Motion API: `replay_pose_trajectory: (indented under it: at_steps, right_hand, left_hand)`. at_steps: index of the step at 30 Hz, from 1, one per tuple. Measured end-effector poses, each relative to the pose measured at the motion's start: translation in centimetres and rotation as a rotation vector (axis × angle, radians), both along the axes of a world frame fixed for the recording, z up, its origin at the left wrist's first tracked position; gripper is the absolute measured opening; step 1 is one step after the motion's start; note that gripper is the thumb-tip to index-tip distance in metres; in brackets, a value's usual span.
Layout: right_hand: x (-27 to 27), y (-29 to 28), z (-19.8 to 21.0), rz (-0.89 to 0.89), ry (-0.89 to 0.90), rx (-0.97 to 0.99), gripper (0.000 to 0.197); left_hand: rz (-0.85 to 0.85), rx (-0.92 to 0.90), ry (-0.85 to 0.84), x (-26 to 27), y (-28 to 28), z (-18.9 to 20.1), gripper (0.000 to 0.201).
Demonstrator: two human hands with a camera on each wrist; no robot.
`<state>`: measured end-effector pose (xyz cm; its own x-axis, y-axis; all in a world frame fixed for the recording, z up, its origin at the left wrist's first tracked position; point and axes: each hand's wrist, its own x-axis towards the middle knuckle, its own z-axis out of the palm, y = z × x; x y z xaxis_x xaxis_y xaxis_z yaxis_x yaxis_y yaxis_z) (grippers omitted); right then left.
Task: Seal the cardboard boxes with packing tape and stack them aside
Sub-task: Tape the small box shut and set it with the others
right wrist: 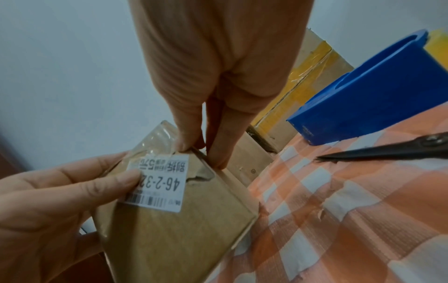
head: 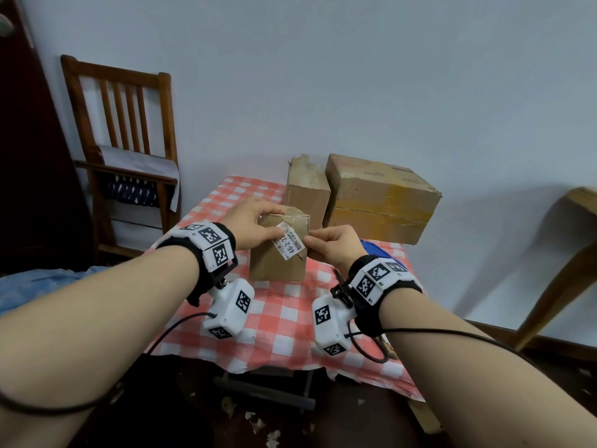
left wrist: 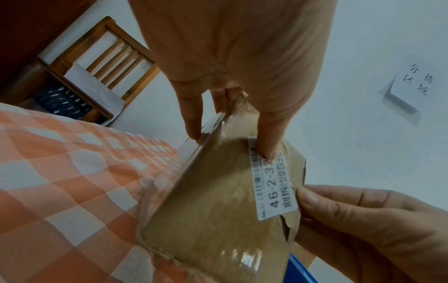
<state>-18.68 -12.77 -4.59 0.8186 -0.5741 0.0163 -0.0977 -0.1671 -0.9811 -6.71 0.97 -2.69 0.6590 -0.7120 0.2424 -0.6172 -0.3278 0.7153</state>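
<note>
Small box: the small cardboard box [head: 277, 253] stands on the checked tablecloth [head: 284, 321], near the front middle of the table; clear shiny tape [left wrist: 213, 122] runs over its top edge; a white label [head: 288, 240] with a barcode and "46-2-3" sticks on its front face, near a torn bit of card
Left hand: the left hand [head: 250, 226] reaches over the top left of the small box; its fingers [left wrist: 191, 116] curl down on the taped top edge, and its thumb presses on the top of the white label; it grips the box from above
Right hand: the right hand [head: 332, 244] is at the right edge of the small box; its thumb and fingers [right wrist: 218, 134] are close together and pinch the top right corner, right by the label
Other boxes: a tall narrow box [head: 307, 189] stands just behind the small box; a big cardboard box [head: 381, 198] with yellow tape sits beside it on the right
Tools: a blue tape dispenser [right wrist: 368, 95] sits on the cloth to the right of the small box; black scissors [right wrist: 387, 151] lie near it
Room: a wooden chair [head: 126, 130] stands at the back left, by the pale wall
</note>
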Motion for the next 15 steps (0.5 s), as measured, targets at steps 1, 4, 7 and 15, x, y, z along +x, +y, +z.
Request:
replay_pose_trajectory:
  at_steps: [1,4,7,15]
  right_hand:
    - [-0.03,-0.07,-0.12,0.012,-0.002,0.001,0.021]
    - [-0.12,-0.05,-0.24,0.033,0.0,-0.016,0.027]
    - [-0.04,0.09,-0.06,0.018,0.02,0.007,0.038]
    - [0.4,0.18,-0.58,0.021,0.058,-0.061,0.038]
  left_hand:
    - [-0.005,-0.002,0.011,0.04,0.02,-0.03,0.041]
    - [-0.013,-0.009,0.039,0.01,0.09,-0.01,0.041]
    - [-0.008,-0.004,0.048,0.02,0.17,0.08,0.04]
    - [0.017,0.009,0.0,0.43,-0.01,-0.17,0.04]
